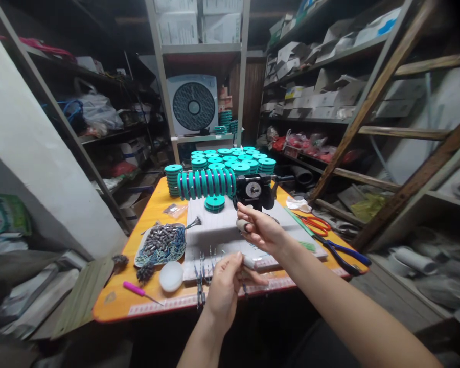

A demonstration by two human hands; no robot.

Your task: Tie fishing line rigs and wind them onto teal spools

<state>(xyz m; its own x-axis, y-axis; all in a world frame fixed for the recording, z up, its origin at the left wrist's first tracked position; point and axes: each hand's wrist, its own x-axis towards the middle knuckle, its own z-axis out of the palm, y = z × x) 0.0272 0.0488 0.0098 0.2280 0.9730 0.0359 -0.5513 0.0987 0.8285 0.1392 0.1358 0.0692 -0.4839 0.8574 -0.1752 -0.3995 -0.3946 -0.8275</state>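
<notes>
My right hand is raised just below the black winding device, thumb and fingertips closed together. Anything in that pinch is too fine to make out. A pale wrap covers one of its fingers. Lower and to the left, my left hand has its thumb and index finger pinched over the front of the white board; what they hold is unclear. A row of teal spools sits sideways on the device's shaft. Thin dark rigs hang over the board's front edge beside my left hand.
Stacked teal spools fill the table's back. To the left are a tray of grey sinkers, a white bowl and a pink screwdriver. Red-handled scissors and blue-handled pliers lie right. A wooden ladder leans beyond.
</notes>
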